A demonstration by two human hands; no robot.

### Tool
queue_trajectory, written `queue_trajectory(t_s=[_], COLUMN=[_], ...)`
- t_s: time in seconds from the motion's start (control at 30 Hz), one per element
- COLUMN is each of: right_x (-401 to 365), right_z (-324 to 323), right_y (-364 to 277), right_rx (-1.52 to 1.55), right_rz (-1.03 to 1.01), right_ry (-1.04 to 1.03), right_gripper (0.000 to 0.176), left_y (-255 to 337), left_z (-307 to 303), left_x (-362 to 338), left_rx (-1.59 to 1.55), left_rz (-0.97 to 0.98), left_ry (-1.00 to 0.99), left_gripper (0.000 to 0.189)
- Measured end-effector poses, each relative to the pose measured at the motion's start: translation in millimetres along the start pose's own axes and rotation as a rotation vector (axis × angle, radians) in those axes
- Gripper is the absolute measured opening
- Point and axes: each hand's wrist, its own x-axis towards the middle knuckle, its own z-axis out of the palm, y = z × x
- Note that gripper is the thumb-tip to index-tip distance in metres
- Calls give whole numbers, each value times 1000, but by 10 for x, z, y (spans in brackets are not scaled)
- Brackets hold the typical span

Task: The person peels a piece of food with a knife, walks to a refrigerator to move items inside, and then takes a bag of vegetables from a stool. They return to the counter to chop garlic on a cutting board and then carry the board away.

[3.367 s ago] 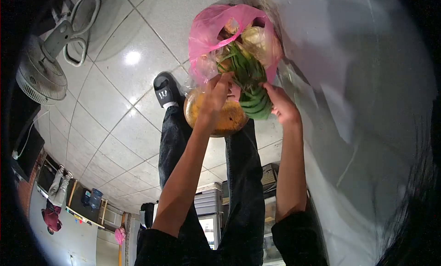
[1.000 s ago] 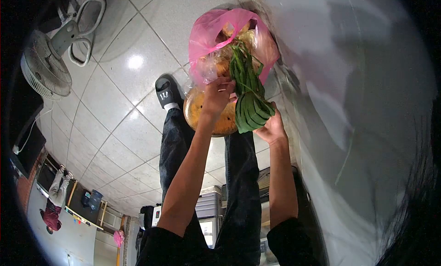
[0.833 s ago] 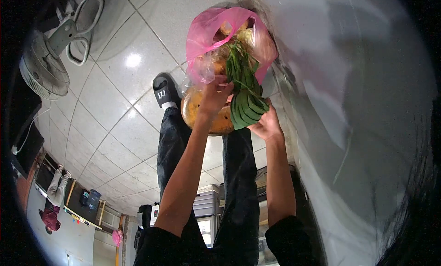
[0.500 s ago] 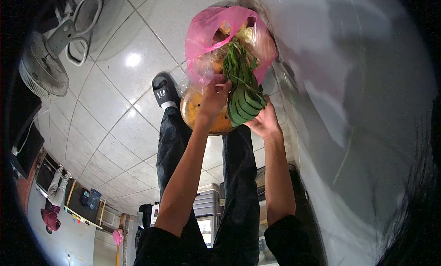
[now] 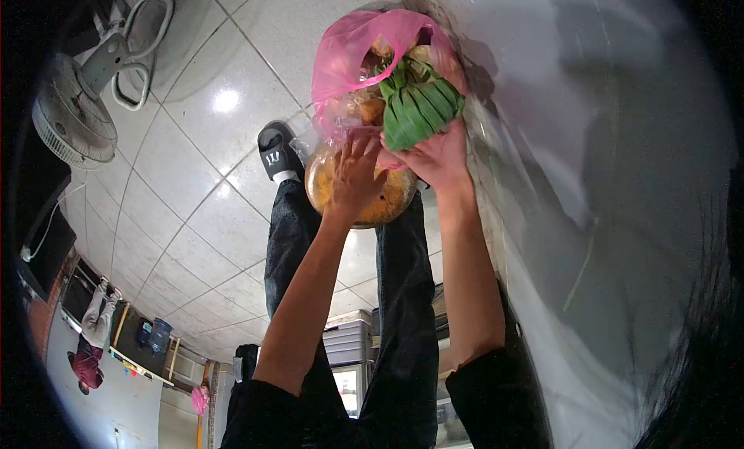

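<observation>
A green leaf bundle (image 5: 422, 112) lies over the opening of a pink plastic bag (image 5: 341, 57) holding clear-wrapped yellowish items. My right hand (image 5: 440, 156) is under the bundle's lower edge, gripping it, with some fingers hidden. Left of it, my left hand (image 5: 356, 177) has its fingers apart and rests over the bag's lower edge, above a round container (image 5: 399, 197) of orange-yellow food. Nothing shows in its grasp.
Tiled floor (image 5: 225, 131) surrounds the bag, with a grey wall (image 5: 542, 177) at right. A fan (image 5: 74, 115) stands at left. My slippered foot (image 5: 277, 149) is beside the container. Another person (image 5: 87, 364) and water bottles (image 5: 159, 335) are at lower left.
The leaf bundle has moved up and tilted over the bag's opening, my right hand moving up with it. My left hand's fingers have spread and it has shifted slightly down.
</observation>
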Motion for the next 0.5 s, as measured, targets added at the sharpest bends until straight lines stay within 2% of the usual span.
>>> queue_trajectory(t_s=[0.03,0.1,0.17,0.27,0.33,0.43,0.5], right_x=[78,200,315,388,384,389,402], right_z=[15,-5,-51,-161,-238,-409,-493], right_y=[43,132,210,282,280,198,113], right_rx=[34,29,67,-7,-39,-96,-121], right_rz=[-26,-72,-114,-179,-191,-209,-247], right_ry=[24,8,77,90,63,144,92], right_gripper=[53,51,50,51,51,52,53], left_y=[11,-12,-42,-112,-88,-33,3], left_z=[-42,-48,-22,71,106,160,187], left_x=[-14,-34,-46,-21,-17,-37,-32], left_rx=[39,93,149,130,178,325,235], left_rz=[22,83,145,102,65,69,98], left_ry=[-103,-92,-84,-104,-255,-220,-173], left_gripper=[43,46,48,43,37,31,23])
